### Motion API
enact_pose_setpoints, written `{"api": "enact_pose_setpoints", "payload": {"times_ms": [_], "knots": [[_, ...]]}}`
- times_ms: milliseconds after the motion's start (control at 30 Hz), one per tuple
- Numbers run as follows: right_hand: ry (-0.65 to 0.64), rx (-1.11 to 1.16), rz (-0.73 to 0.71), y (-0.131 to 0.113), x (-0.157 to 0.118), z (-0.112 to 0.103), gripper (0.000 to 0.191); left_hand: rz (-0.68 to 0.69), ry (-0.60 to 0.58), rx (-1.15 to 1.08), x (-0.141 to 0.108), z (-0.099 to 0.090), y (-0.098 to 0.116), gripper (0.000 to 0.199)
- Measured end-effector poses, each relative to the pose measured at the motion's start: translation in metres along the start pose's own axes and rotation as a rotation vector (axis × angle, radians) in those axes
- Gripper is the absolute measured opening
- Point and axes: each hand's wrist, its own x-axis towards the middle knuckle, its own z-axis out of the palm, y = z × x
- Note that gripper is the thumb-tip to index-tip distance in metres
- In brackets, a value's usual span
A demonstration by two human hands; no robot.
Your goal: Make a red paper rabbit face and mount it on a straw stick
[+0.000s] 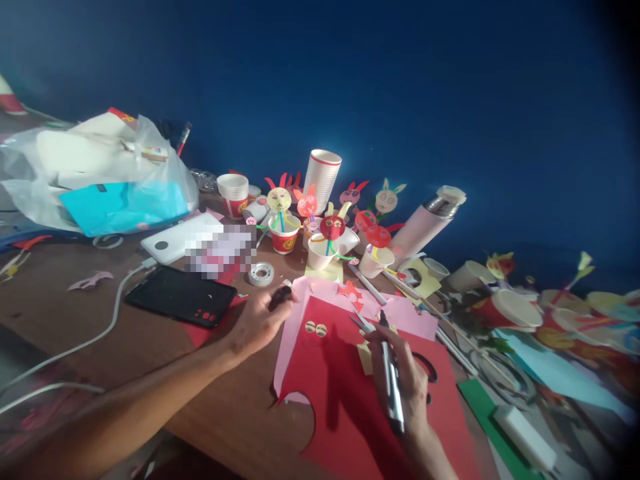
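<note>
My left hand (257, 323) is closed around a small black marker cap (281, 298) above the edge of the pink paper. In my right hand (411, 377) lies a grey and black marker (391, 380), its dark tip pointing up and away from me. Beneath both hands a red sheet of paper (345, 393) rests on the pink sheet (287, 347), with a curved piece cut out of its near left side. Two small round paper eyes (316, 329) sit on the red sheet. Scissors (364, 324) lie partly hidden under my right hand.
Paper cups with paper-faced straw figures (283, 230) stand at the back, beside a tall cup stack (323, 175) and a tilted pink flask (423, 230). A tape roll (261, 273), a black phone case (180, 295) and a stuffed plastic bag (100, 173) are leftward. More cups (513, 313) crowd the right.
</note>
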Motion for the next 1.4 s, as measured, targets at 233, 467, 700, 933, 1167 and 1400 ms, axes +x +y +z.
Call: {"api": "enact_pose_setpoints", "payload": {"times_ms": [233,467,700,933,1167,1400], "knots": [[-0.171,-0.029,-0.099,-0.002,-0.001,0.009,0.033,0.022,0.067,0.003,0.01,0.0,-0.004,0.013],[-0.265,-0.064,-0.009,-0.018,0.01,0.02,0.035,0.031,0.042,0.03,0.012,0.0,-0.01,0.017],[-0.321,-0.119,-0.012,-0.038,0.026,0.026,0.029,0.014,0.027,0.009,0.008,-0.001,-0.005,0.019],[-0.267,-0.163,0.009,-0.036,0.025,0.045,0.025,0.032,0.009,0.0,0.008,0.0,-0.001,0.02],[-0.27,-0.103,0.024,-0.028,0.027,0.042,0.035,-0.005,0.011,0.044,0.009,0.004,-0.003,0.023],[-0.241,-0.21,-0.145,-0.04,0.027,0.045,0.032,0.019,-0.005,0.048,0.011,0.002,-0.008,0.021]]}}
